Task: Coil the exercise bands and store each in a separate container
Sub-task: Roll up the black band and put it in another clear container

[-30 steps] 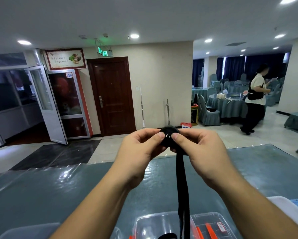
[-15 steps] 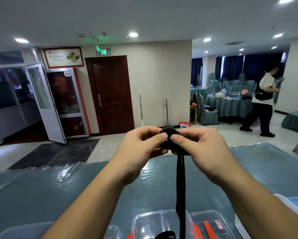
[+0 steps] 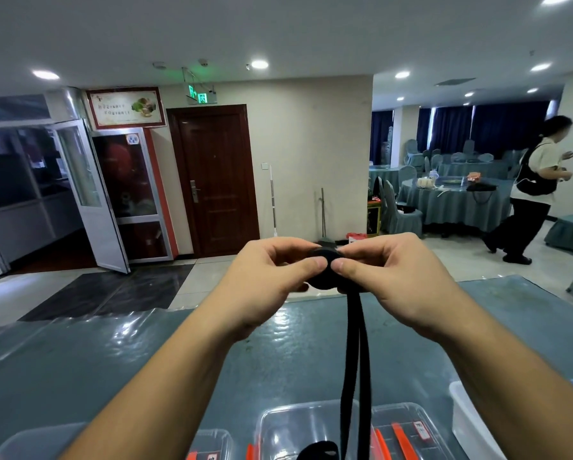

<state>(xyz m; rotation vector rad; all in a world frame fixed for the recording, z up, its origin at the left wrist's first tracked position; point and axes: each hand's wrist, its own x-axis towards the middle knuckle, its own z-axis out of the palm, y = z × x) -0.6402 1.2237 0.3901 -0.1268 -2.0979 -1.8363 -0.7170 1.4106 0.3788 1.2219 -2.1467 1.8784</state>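
A black exercise band is partly rolled into a small coil held up in front of me. My left hand pinches the coil from the left and my right hand pinches it from the right, thumbs nearly touching. The loose tail of the band hangs straight down as two strands. It drops toward a clear plastic container at the bottom edge, where another bit of black band shows. The coil is mostly hidden by my fingers.
More clear containers with orange clips sit at the near table edge, a white tub at the right. The table has a teal cloth under clear plastic. A person walks in the dining area far right.
Both hands stay pinched on the coil, and the hanging tail now shows as two strands. The person in the background has walked further right.
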